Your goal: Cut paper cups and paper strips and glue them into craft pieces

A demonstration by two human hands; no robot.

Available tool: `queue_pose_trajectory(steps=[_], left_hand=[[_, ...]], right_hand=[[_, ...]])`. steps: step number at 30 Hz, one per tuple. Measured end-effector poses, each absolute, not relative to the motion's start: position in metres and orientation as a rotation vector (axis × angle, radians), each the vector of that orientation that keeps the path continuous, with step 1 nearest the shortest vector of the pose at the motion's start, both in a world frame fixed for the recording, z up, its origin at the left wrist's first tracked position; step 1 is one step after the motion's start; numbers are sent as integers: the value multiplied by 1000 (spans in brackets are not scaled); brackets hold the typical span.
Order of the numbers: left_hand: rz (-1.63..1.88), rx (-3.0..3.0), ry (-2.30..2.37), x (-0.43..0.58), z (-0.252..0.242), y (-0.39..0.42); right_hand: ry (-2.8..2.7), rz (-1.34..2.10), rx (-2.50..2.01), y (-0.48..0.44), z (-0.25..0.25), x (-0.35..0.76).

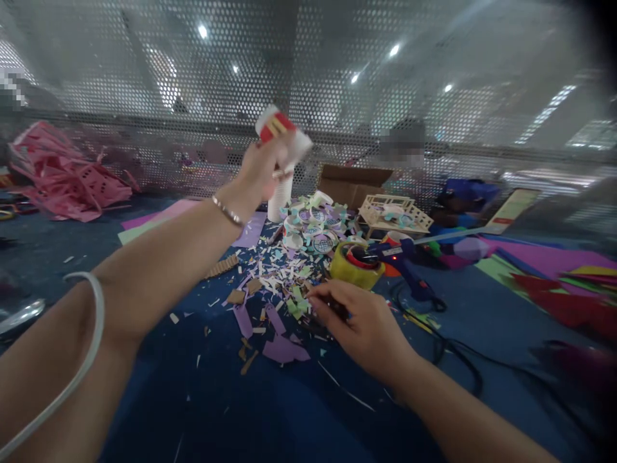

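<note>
My left hand (pixel 263 164) is raised, its fingers wrapped round a white paper cup (pixel 277 123) with a red and tan print, tilted and blurred. Just below it rises a stack of white paper cups (pixel 279 200). Low over the scraps, my right hand (pixel 364 321) has thumb and forefinger pinched together; whatever lies between them I cannot make out. Light green paper pieces (pixel 297 303) lie beside its fingertips. Beyond it, a hot glue gun (pixel 398 257) rests with its nozzle over a yellow tape roll (pixel 354 273).
Decorated paper rings (pixel 315 225) are heaped behind the scraps, beside a small wooden-stick frame (pixel 395 215) and a cardboard box (pixel 349 183). A black cord (pixel 463 350) trails right. Crumpled pink material (pixel 67 173) sits far left, coloured sheets (pixel 554 257) right. Perforated metal panels stand behind.
</note>
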State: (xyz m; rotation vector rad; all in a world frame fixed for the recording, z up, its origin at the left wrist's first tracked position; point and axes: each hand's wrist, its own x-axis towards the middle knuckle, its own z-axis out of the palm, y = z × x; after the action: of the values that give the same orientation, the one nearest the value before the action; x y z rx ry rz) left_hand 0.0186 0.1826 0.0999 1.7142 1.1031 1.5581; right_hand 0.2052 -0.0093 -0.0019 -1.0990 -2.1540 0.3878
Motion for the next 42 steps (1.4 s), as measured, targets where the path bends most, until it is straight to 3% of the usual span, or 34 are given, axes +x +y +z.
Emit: queue_pose_trajectory(steps=[6, 13, 21, 42], left_hand=[[1172, 1116, 801, 19, 27, 82], [1065, 918, 762, 9, 15, 14], [1006, 812, 835, 5, 7, -1], [954, 877, 888, 3, 1, -7]], right_hand=[[-1909, 306, -1140, -9, -2, 205], [-1826, 81, -1129, -18, -1, 201], [-1928, -128, -1029, -24, 3, 201], [-1999, 37, -1013, -30, 5, 197]])
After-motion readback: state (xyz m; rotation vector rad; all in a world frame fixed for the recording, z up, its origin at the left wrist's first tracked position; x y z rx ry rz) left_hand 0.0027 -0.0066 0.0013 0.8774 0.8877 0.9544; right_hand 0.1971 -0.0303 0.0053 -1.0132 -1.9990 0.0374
